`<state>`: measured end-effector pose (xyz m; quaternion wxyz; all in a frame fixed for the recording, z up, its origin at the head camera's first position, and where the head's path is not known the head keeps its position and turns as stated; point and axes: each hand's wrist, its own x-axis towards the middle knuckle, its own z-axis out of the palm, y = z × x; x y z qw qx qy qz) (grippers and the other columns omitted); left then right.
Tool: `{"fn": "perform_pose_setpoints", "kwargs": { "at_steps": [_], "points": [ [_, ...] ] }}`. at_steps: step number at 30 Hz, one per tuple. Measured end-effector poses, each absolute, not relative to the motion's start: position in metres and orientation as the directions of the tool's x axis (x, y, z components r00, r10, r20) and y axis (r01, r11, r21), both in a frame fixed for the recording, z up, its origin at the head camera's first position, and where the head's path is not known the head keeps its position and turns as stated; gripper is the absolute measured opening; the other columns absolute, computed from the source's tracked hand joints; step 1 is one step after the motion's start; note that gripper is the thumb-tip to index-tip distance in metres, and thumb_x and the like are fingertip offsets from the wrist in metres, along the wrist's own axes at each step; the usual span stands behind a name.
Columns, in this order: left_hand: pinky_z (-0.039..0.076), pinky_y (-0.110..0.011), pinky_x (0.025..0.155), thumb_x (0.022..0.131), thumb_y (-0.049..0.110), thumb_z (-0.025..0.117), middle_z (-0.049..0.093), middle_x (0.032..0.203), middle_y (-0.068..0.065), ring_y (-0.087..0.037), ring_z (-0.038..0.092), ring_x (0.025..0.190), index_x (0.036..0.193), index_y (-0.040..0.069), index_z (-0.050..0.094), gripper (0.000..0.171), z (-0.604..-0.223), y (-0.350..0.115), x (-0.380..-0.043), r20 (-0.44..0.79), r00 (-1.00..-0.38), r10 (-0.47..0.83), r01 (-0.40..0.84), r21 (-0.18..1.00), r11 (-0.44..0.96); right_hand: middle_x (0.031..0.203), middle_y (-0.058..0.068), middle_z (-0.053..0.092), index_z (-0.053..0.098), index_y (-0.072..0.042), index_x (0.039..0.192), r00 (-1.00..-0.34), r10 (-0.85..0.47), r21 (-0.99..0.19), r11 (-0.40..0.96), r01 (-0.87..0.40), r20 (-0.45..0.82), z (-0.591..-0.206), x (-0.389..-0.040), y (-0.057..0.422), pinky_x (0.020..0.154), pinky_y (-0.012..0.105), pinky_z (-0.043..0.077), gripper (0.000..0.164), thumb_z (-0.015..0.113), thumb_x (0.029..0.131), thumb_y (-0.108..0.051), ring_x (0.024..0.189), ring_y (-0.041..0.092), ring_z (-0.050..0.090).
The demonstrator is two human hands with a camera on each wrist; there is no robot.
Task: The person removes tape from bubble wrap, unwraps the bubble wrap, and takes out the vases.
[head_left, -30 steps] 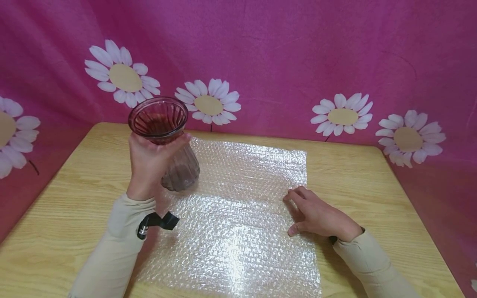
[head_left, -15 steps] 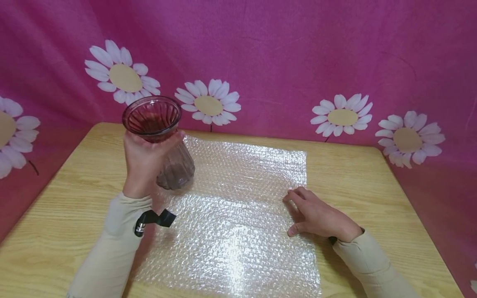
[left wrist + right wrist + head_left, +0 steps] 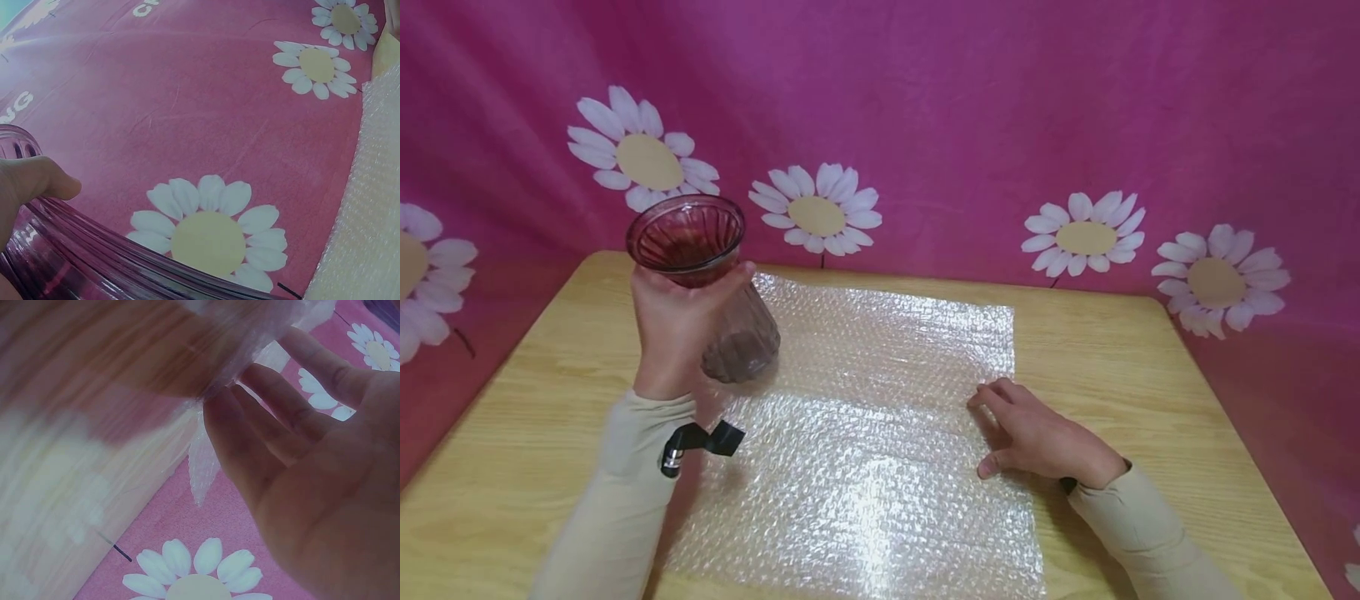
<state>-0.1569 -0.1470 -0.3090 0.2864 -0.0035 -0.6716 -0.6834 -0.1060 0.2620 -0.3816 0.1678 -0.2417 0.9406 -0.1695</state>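
A ribbed, purple-tinted glass vase (image 3: 743,333) tilts over the left part of a clear bubble wrap sheet (image 3: 865,467). My left hand (image 3: 672,327) grips it around the neck, just under the flared rim. In the left wrist view the thumb lies across the vase (image 3: 94,250). Whether the vase's base touches the sheet I cannot tell. My right hand (image 3: 1045,433) rests on the sheet's right edge, fingers spread and fairly straight. The right wrist view has its fingertips touching the bubble wrap (image 3: 203,456), with the palm raised.
The sheet lies flat on a wooden table (image 3: 1120,358). Behind and beside the table hangs a pink cloth (image 3: 940,117) printed with white daisies. A black strap (image 3: 700,437) with a loose end sits on the left sleeve.
My left hand has carried the vase a little to the left. The right hand stays in place on the bubble wrap.
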Motion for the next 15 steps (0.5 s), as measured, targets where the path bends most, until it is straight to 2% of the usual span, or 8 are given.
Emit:
{"fn": "perform_pose_setpoints", "kwargs": {
  "at_steps": [10,15],
  "points": [
    [0.057,-0.017,0.094,0.075,0.002,0.089,0.070,0.123,0.005,-0.011,0.067,0.112,0.138,0.016,0.057,0.072,-0.3103,-0.1552,-0.1587,0.408,-0.814,-0.413,0.407,0.908,0.094,0.140,0.014,0.049,0.054,-0.011,0.140,-0.823,-0.525,-0.395,0.818,-0.419,-0.215,-0.3827,-0.1057,0.2621,0.107,0.055,0.052,0.082,0.085,0.075,-0.049,0.124,0.030,0.050],
    [0.059,-0.017,0.089,0.071,-0.001,0.090,0.073,0.118,0.000,-0.014,0.071,0.104,0.133,0.014,0.062,0.069,-0.3103,-0.1571,-0.1596,0.399,-0.808,-0.433,0.440,0.898,0.008,0.135,0.013,0.052,0.055,-0.010,0.136,-0.820,-0.542,-0.386,0.807,-0.447,-0.185,-0.3831,-0.1054,0.2617,0.103,0.053,0.053,0.080,0.086,0.074,-0.050,0.119,0.028,0.052]
  ]
}}
